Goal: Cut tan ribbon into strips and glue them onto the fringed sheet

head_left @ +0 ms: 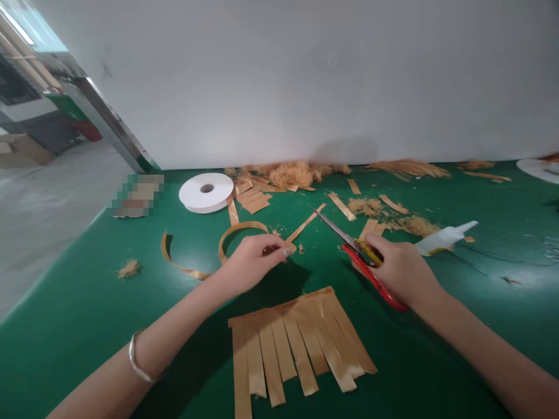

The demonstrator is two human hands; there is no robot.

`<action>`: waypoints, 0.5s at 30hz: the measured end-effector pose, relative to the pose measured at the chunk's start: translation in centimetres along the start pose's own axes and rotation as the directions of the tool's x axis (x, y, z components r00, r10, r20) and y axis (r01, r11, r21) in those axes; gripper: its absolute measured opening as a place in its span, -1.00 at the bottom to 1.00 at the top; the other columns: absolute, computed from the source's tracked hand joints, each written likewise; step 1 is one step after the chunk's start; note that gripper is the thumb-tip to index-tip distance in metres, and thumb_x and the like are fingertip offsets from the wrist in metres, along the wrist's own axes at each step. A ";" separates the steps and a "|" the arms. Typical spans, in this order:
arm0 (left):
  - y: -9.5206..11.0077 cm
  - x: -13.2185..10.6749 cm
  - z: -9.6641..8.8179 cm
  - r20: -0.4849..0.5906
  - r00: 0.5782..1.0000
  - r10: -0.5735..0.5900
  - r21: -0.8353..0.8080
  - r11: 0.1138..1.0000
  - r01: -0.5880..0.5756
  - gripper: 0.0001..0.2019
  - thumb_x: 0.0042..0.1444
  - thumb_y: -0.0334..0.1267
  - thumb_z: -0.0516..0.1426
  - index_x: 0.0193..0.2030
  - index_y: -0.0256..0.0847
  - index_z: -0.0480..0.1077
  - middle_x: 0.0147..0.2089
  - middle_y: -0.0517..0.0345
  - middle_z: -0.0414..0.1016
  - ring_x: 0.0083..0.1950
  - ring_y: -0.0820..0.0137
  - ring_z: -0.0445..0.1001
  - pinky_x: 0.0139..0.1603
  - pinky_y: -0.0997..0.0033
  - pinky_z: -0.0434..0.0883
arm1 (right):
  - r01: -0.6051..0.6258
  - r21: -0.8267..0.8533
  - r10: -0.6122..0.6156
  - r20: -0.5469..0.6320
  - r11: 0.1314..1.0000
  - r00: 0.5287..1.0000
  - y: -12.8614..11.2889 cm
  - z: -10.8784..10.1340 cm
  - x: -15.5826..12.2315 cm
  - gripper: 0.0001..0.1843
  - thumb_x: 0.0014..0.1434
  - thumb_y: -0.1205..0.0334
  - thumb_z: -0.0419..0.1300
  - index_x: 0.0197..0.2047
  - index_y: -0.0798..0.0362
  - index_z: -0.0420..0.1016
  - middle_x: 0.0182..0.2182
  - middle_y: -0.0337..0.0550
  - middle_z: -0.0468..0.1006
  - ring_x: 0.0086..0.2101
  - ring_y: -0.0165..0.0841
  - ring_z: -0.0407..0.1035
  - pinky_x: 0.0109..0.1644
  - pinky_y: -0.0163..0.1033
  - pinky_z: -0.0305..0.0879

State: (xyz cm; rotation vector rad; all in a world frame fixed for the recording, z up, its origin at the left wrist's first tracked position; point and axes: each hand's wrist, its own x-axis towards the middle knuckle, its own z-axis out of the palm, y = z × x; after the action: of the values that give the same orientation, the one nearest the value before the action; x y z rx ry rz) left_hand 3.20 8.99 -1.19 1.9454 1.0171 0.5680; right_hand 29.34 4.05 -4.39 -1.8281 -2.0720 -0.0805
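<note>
The end of a tan, satin-like ribbon (223,238) is pinched between the thumb and fingers of my left hand (257,259). Behind that hand the ribbon curls in a loop over the green table. My right hand (395,267) is wrapped around the handles of red-handled scissors (371,275), whose blades point up and left. Some yellow shows near the pivot. Below both hands lies a fringe of ribbon strips (301,337), side by side and joined along a band at the top. A narrow ribbon strip (308,223) lies just beyond my left fingertips.
A white ribbon spool (207,192) lies flat at the back left. Frayed tan fibres (292,174) and cut ribbon pieces line the white wall (305,87). A white nozzle bottle (445,238) lies right of my right hand. A small fibre tuft (129,268) rests at left.
</note>
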 end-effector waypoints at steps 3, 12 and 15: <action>0.8 -0.4 -0.2 0.058 0.991 0.122 0.138 0.982 -0.129 -0.68 0.23 -0.15 -0.03 -0.47 -0.24 0.37 -0.48 0.18 0.42 -0.45 0.50 0.32 -0.43 0.52 0.22 | -0.038 0.014 0.038 0.012 0.999 0.999 -0.2 -0.2 0.0 -0.59 0.07 -0.18 -0.06 -0.53 -0.01 0.14 -0.74 -0.25 0.27 -0.70 -0.36 0.19 -0.60 -0.35 -0.11; 0.8 -0.6 -0.3 0.108 0.988 0.111 0.204 0.970 -0.131 -0.61 0.27 -0.10 -0.10 -0.56 -0.21 0.10 -0.64 0.32 0.15 -0.60 0.57 0.19 -0.54 0.55 0.12 | -0.132 0.016 0.128 0.172 0.991 0.977 -0.5 -2.4 -2.9 -0.79 -0.05 0.06 0.06 -0.52 -0.02 0.13 -0.72 -0.28 0.26 -0.68 -0.38 0.17 -0.61 -0.37 -0.11; 0.7 -0.6 -0.6 0.113 0.985 0.132 0.228 0.961 -0.155 -0.62 0.27 -0.12 -0.09 -0.55 -0.21 0.10 -0.63 0.32 0.16 -0.60 0.57 0.17 -0.53 0.54 0.11 | -0.265 -0.085 0.278 0.258 0.960 0.925 1.5 -3.3 -5.8 -0.84 -0.05 0.10 0.09 -0.51 -0.05 0.20 -0.73 -0.26 0.29 -0.69 -0.33 0.20 -0.61 -0.34 -0.11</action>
State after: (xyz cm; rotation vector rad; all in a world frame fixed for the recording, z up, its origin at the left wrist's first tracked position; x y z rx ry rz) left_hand 2.73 8.61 -0.25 2.2484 0.9210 0.4422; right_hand 32.06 -2.14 -3.46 -2.2451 -1.9726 0.2030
